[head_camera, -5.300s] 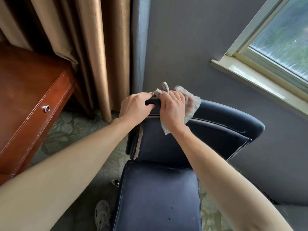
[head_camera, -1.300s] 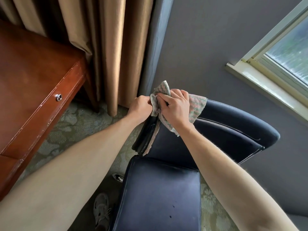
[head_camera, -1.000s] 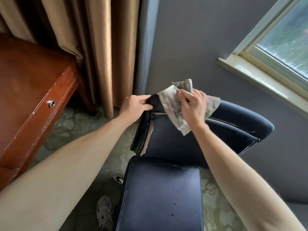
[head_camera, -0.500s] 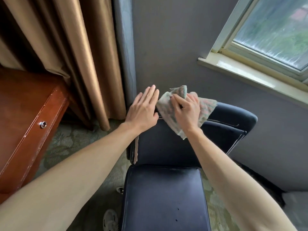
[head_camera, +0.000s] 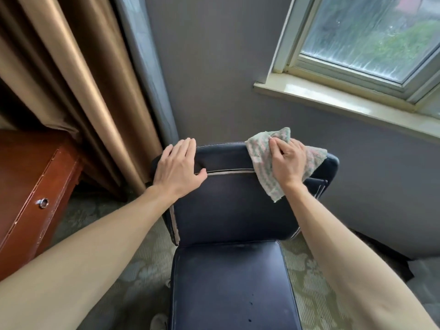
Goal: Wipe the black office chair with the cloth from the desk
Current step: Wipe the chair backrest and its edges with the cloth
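The black office chair (head_camera: 228, 210) faces me, seat at the bottom centre and backrest upright in the middle. My left hand (head_camera: 178, 167) lies flat with straight fingers on the top left corner of the backrest. My right hand (head_camera: 288, 163) grips a pale green and pink cloth (head_camera: 260, 160) and holds it against the top right of the backrest. Part of the cloth hangs down over the front of the backrest, and part is hidden under my hand.
A reddish wooden desk (head_camera: 31, 186) with a metal drawer knob stands at the left. Brown curtains (head_camera: 78, 86) hang behind it. A grey wall and a window sill (head_camera: 345, 101) lie behind the chair. Patterned carpet (head_camera: 142, 265) surrounds the chair.
The chair has turned to face me squarely. My left hand let go of its edge grip and now lies flat on the top left corner. My right hand moved the cloth to the right along the top.
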Available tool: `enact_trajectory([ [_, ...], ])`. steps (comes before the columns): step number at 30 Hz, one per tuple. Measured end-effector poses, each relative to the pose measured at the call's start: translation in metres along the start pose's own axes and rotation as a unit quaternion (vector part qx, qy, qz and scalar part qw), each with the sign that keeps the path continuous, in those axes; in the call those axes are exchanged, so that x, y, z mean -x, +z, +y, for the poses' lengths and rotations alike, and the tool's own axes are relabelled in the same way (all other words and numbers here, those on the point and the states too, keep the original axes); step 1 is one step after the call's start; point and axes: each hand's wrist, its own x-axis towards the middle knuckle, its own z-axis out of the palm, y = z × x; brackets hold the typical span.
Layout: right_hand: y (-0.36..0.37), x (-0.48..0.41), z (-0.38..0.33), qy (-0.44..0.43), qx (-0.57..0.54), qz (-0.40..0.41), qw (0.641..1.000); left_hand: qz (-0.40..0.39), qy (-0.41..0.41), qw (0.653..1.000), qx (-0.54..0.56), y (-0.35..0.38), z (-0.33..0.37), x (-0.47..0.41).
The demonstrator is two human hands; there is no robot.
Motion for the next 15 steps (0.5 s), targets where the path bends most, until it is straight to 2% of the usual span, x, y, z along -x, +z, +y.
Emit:
enact_trajectory([
  [3,0.007,0.005,-0.012,-0.014,-0.002,0.027,1.000,-0.063,0.028,0.997,-0.033,0.004,0.028,-0.011],
  [7,0.005,0.009,-0.012,-0.059,-0.016,-0.003,0.998,-0.079,0.073,0.994,-0.028,0.013,0.083,-0.040],
  [10,-0.002,0.006,-0.001,-0.066,-0.017,-0.022,0.997,-0.082,0.055,0.995,0.002,0.016,0.106,-0.051],
  [15,-0.028,-0.009,0.045,0.000,-0.018,0.017,1.000,-0.067,0.051,0.996,-0.028,0.019,0.107,-0.049],
])
